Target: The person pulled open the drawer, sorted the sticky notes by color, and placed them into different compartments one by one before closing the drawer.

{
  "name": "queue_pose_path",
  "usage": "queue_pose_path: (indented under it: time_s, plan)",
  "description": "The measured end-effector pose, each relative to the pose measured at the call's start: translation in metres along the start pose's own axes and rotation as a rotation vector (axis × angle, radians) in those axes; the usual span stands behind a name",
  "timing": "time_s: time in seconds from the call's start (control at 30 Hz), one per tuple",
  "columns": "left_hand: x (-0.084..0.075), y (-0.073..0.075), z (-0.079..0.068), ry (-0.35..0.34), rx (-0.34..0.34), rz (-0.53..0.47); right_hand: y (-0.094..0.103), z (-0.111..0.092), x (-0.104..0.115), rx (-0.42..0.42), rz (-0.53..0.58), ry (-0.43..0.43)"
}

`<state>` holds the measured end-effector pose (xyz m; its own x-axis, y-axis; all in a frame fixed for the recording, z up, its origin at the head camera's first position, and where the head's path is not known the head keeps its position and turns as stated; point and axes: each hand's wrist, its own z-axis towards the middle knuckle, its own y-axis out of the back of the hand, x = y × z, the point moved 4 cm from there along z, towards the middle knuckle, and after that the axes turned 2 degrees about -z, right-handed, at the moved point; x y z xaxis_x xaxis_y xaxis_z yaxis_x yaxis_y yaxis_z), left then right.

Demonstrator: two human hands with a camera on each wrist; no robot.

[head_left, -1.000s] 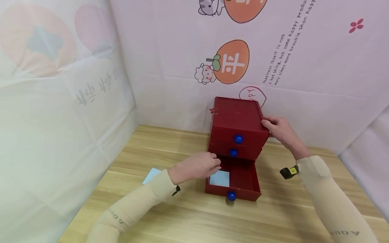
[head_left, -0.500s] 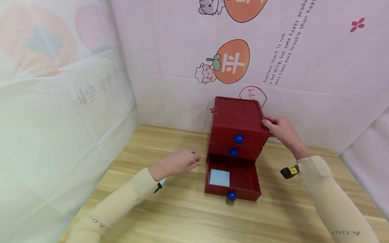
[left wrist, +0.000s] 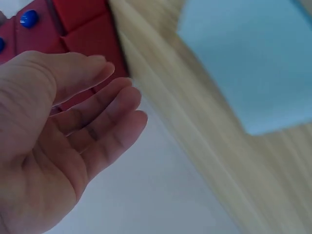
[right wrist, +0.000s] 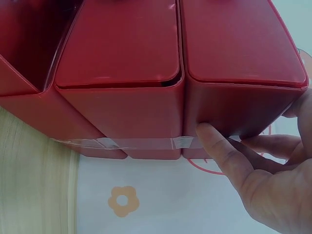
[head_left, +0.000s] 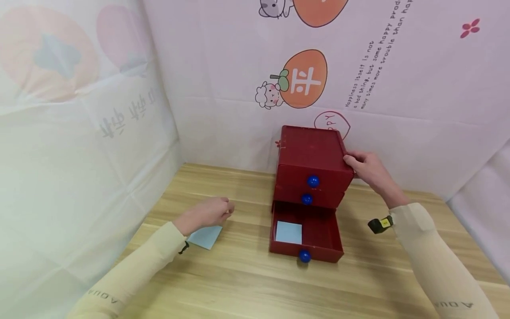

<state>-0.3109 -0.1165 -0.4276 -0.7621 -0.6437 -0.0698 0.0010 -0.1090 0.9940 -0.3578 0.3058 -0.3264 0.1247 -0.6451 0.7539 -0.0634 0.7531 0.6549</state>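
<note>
A red drawer cabinet [head_left: 312, 148] with blue round knobs stands against the back cloth. Its bottom drawer [head_left: 324, 253] is pulled out, and a light blue paper square [head_left: 288, 233] lies in the drawer's left part. My right hand [head_left: 371, 172] holds the cabinet's upper right edge, thumb on top and fingers against the side, as the right wrist view also shows. To the left, my left hand [head_left: 208, 214] hovers over a second light blue paper square [head_left: 207, 238] on the table. Its fingers are loosely bent with nothing between them.
The wooden table [head_left: 239, 283] meets a white printed cloth [head_left: 223, 88] at the back and sides. Clear tape [right wrist: 141, 143] runs across the cabinet's side. Both upper drawers are closed.
My left hand has moved left, away from the open drawer, to above the paper square on the table. My right hand has stayed on the cabinet.
</note>
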Motion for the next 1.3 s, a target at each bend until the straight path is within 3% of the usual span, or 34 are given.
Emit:
queue_pose_path:
  time_s: [0.27, 0.53, 0.8, 1.03, 1.3]
  plan:
    - [0.014, -0.015, -0.02, 0.103, 0.13, -0.055, -0.003, 0.002, -0.004, 0.001, 0.005, 0.02]
    - [0.016, -0.017, -0.03, 0.234, 0.283, -0.11, -0.002, -0.001, -0.001, -0.03, -0.024, 0.018]
    - [0.018, -0.021, -0.028, 0.242, 0.328, -0.116, -0.001, -0.001, -0.001, -0.034, -0.024, 0.03]
    - [0.023, -0.023, -0.022, 0.308, 0.386, -0.158, 0.001, 0.002, 0.0, -0.028, -0.046, 0.031]
    - [0.026, -0.022, -0.025, 0.341, 0.404, -0.161, 0.001, 0.003, -0.002, -0.035, -0.034, 0.046]
